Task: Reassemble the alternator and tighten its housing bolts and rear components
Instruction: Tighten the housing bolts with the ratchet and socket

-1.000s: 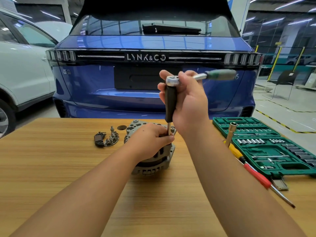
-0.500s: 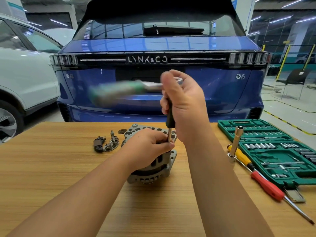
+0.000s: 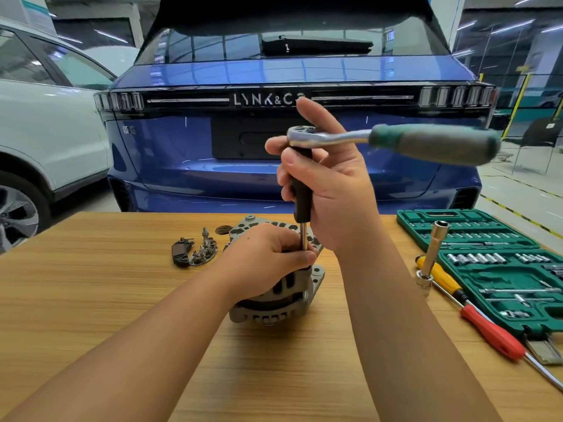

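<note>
Centrally on wooden surface (image 3: pixel 91 300): alternator (image 3: pixel 274 300), upright. Left hand (image 3: pixel 265 263) pinching steel shaft just above housing, grip narrow. Right hand (image 3: pixel 332 190) wrapped round black extension handle (image 3: pixel 301 190), grip closed on it, ratchet (image 3: pixel 396 141) on top pointing right. Green socket case (image 3: pixel 487 257) and screwdrivers (image 3: pixel 475 318) at right; loose rear parts (image 3: pixel 195 251) at left

Two bare forearms — no sleeves, left grip (image 3: pixel 268 257), right grip (image 3: pixel 332 184) ungloved

A blue car (image 3: pixel 289 166) stands behind the wooden table (image 3: pixel 91 300), beside a white car (image 3: pixel 45 132).
</note>
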The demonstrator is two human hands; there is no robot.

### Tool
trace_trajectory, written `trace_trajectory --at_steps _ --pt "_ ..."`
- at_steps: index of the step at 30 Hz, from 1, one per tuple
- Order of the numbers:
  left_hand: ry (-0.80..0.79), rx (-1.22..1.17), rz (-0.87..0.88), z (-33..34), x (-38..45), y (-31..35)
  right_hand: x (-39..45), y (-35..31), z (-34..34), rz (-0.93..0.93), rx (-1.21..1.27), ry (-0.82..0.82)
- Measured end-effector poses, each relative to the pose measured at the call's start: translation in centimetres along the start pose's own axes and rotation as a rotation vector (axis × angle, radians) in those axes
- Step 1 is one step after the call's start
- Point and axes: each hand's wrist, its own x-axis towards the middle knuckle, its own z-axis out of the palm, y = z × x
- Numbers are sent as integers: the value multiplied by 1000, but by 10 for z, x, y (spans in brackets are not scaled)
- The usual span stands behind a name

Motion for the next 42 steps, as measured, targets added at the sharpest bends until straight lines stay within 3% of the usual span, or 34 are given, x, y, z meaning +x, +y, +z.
trace_trajectory --at_steps 6,14,18,22,24,27,29,32,35,39,42 --pt "-6 6 13 -1 -3 3 -1 -7 -5 112 315 -154" --pt "-18 3 15 -1 -3 4 3 -6 -2 147 241 -126" --pt "-17 1 18 0 -1 2 1 -8 0 179 270 35" --pt "-22 49 45 2 1 1 -1 -7 9 80 -171 379" --pt "-33 43 52 3 2 0 -1 -9 9 95 -159 436" --pt "-21 26 37 2 3 -3 -2 -18 2 145 70 248" --pt "-12 12 35 2 3 -3 -5 -16 2 51 37 141" --pt "-3 12 54 0 0 -1 -6 -6 13 -116 -173 111" --pt "-2 20 35 0 0 -2 -6 -3 13 -93 -124 80" --pt "13 33 -1 1 1 -3 -6 -4 2 -14 155 -26" --pt "20 6 -26 2 1 -4 -5 -5 3 24 132 -1"
